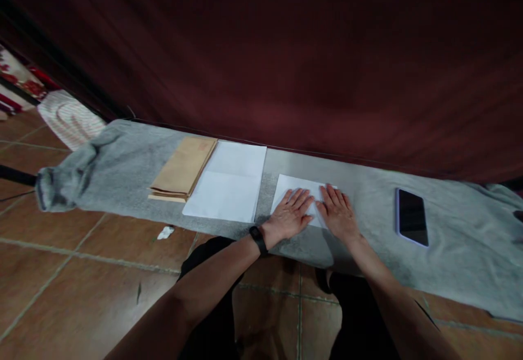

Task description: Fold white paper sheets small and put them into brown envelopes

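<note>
A small white sheet of paper (283, 187), which looks folded, lies on the grey cloth in front of me. Flat on its left part rests my left hand (289, 215), fingers stretched out, with a black band on the wrist. My right hand (338, 213) presses on the paper's right side, its fingers also extended, and covers much of that edge. Left of the hands is a stack of larger white paper (231, 185) with a crease across it. Beside that stack sit several brown envelopes (183, 165) in a pile.
A phone (412, 217) with a dark screen and a purple case lies to the right on the grey cloth (368, 191). Behind hangs a dark red curtain (286, 66). Below is a tiled floor (102, 273) with a white scrap (165, 232). Striped fabric (71, 117) hangs at left.
</note>
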A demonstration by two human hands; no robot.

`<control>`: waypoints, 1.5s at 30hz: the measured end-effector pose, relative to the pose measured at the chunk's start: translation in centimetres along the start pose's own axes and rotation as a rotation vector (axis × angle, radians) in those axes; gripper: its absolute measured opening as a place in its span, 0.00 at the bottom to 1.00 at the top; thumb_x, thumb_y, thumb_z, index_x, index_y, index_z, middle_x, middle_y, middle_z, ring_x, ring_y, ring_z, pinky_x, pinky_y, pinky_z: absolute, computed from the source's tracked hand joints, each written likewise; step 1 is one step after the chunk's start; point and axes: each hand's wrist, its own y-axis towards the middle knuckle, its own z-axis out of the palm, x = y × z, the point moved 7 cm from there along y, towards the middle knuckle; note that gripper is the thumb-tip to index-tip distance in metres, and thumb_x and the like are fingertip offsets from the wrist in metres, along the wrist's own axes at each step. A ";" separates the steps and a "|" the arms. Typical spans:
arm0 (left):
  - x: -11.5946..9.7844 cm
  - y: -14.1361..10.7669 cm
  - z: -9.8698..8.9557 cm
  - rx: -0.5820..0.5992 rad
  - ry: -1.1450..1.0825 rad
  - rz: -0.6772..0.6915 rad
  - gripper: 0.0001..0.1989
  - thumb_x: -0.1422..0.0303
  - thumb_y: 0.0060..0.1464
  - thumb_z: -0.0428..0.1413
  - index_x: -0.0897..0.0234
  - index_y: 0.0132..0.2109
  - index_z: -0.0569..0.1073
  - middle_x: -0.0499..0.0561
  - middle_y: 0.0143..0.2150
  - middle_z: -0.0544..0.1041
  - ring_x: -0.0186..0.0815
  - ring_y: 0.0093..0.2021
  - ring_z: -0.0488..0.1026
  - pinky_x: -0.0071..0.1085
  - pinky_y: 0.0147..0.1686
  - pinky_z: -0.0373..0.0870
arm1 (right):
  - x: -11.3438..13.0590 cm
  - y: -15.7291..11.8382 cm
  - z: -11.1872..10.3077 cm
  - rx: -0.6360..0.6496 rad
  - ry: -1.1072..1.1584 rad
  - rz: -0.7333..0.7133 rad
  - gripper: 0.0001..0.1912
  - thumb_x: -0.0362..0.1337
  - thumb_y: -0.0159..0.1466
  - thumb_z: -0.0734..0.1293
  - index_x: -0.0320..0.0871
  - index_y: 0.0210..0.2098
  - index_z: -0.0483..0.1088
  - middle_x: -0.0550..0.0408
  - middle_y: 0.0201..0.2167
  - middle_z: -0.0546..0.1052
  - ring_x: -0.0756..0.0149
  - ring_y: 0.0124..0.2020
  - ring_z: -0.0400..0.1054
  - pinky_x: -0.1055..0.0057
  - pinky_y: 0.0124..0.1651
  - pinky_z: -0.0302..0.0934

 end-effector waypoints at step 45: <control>5.6 -1.4 -1.1 -0.054 0.097 -0.364 0.33 0.60 0.67 0.41 0.78 0.71 0.56 0.67 0.74 0.55 0.49 0.74 0.51 0.48 0.71 0.50 | -3.6 0.1 -2.7 0.157 0.201 0.518 0.19 0.43 0.71 0.60 0.41 0.57 0.69 0.43 0.45 0.79 0.55 0.44 0.76 0.64 0.46 0.66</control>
